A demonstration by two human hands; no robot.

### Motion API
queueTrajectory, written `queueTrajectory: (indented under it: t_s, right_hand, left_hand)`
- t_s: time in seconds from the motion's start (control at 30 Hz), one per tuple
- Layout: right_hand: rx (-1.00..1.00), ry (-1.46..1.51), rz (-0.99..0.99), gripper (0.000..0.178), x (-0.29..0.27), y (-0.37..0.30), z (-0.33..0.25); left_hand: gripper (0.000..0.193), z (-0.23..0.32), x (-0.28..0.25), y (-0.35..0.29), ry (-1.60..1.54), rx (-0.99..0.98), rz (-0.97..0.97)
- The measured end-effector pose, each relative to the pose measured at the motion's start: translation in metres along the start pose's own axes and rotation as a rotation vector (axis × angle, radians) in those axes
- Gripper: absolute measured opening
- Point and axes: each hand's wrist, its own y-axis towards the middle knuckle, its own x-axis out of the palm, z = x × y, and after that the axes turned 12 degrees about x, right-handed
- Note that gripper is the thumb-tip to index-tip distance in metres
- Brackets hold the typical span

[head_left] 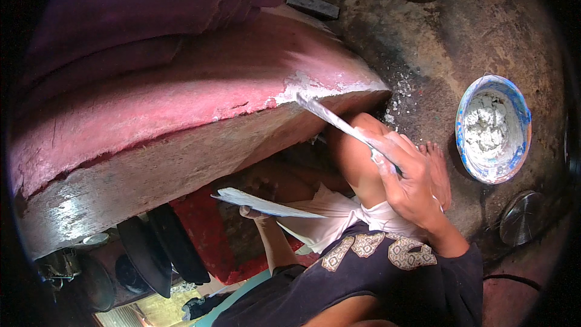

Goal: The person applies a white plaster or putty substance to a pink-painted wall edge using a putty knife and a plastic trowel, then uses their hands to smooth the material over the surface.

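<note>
Scraper, long, flat and narrow, is held in the person's right grip, which is curled tight around its near end. Blade is smeared white, darker streaks showing through; white is also seen on the fingers. Long axis is run diagonally, up and to the left from the grip, with the tip pointed at the white patch near the corner of the pink ledge. Whether the ledge is touched by the tip, or only overlapped in view, cannot be told. Flat plate is carried in the left grip, closed on its underside, most fingers hidden. Plate is seen nearly edge-on, top coated with white paste, long axis set almost level and sloped slightly down to the right; it is held above the lap, well apart from the scraper. Bucket with blue-and-white smeared rim is stood on the floor at right, lumpy white filling inside; whether any rim marks are print cannot be made out. White crumbs are scattered beside the ledge's corner. Purple cloth is draped over the ledge's far part, dark block placed just beside it. Round metal disc is seen near the bucket.
</note>
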Motion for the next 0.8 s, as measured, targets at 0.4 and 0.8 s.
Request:
queueTrajectory:
  t_s: [0.4,0.8]
  right_hand:
    - [0.102,-0.069,-0.046,0.035,-0.003,0.000,-0.004]
    - [0.142,0.249,-0.015,0.053,0.051,-0.034,0.029]
  left_hand:
    - [0.064,-0.004,0.003,0.005,-0.013,0.003,-0.096]
    - [0.059,-0.010,-0.009,0.002,-0.026,0.103,-0.229]
